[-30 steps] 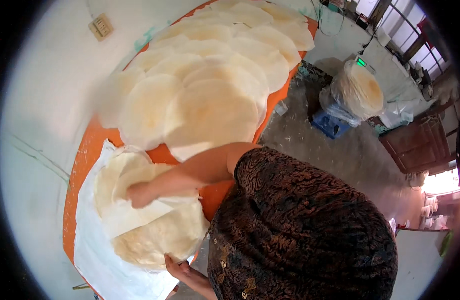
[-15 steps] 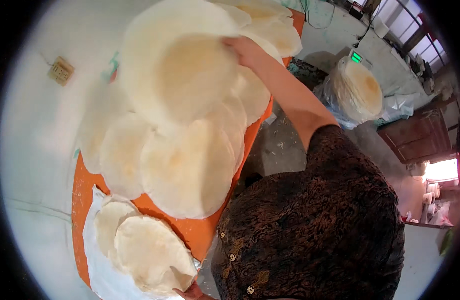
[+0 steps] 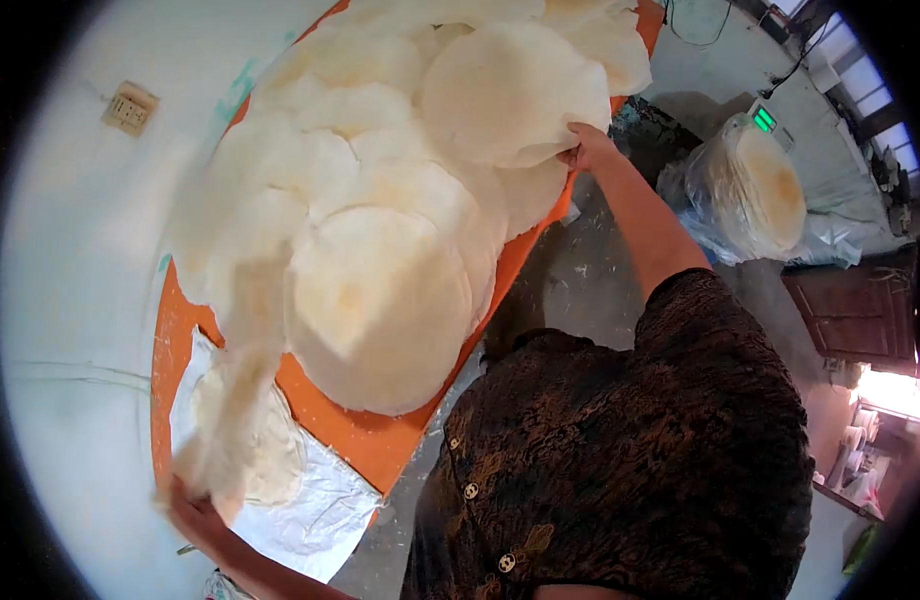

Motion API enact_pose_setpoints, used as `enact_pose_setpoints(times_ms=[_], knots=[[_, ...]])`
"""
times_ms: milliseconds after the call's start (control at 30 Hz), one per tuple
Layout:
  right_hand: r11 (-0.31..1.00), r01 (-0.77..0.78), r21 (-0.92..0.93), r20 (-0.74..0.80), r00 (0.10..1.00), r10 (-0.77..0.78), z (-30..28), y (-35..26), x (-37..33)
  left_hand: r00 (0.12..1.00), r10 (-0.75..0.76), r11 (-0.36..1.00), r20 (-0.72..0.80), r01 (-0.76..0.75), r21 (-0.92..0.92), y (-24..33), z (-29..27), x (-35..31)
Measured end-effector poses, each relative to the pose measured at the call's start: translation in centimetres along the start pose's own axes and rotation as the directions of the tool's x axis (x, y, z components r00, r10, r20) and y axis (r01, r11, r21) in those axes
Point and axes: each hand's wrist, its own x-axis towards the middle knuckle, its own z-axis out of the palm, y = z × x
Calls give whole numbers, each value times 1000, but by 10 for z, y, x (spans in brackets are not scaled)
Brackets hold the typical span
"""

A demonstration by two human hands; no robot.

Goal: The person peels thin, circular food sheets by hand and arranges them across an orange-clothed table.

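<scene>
Round sheets (image 3: 380, 310): matt, papery, faintly wrinkled | Worktop (image 3: 365, 445): smooth | White liner (image 3: 310, 510): creased, cloth or plastic undetermined | Wrap (image 3: 702, 190): glossy clear plastic | Panelled cabinet (image 3: 850, 315): wood-look | Shirt (image 3: 620, 450): patterned cloth | Buttons (image 3: 470, 491): shiny, metallic-looking

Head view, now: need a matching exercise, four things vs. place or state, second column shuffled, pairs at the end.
Things
1. Beige rectangular wall socket
2. Crinkled white covering
3. Stack of pale rounds in clear plastic
4. Right hand

Place or state
A. Off the table, toward the upper right
B. Gripping the edge of a pale, thin round sheet
C. On the white wall, upper left
D. On the lower-left end of the orange tabletop

Pairs: 1-C, 2-D, 3-A, 4-B
</scene>
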Motion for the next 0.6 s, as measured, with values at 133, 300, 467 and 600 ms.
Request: enact_pose_setpoints(times_ms=[133, 300, 467, 600], knots=[[982, 163, -93, -60, 984, -169, -4, -8, -38, 982, 41, 970, 183, 5, -242, 66, 59, -3], [890, 324, -321, -153, 910, -386, -9, -23, -89, 947, -48, 890, 317, 184, -417, 26, 90, 7], [450, 743, -496, 242, 616, -750, 27, -12, -163, 809, -162, 832, 566, 420, -362, -121, 137, 2], [-51, 881, -470, 749, 367, -551, 97, 62, -236, 725, -377, 771, 577, 591, -238, -204, 166, -33]])
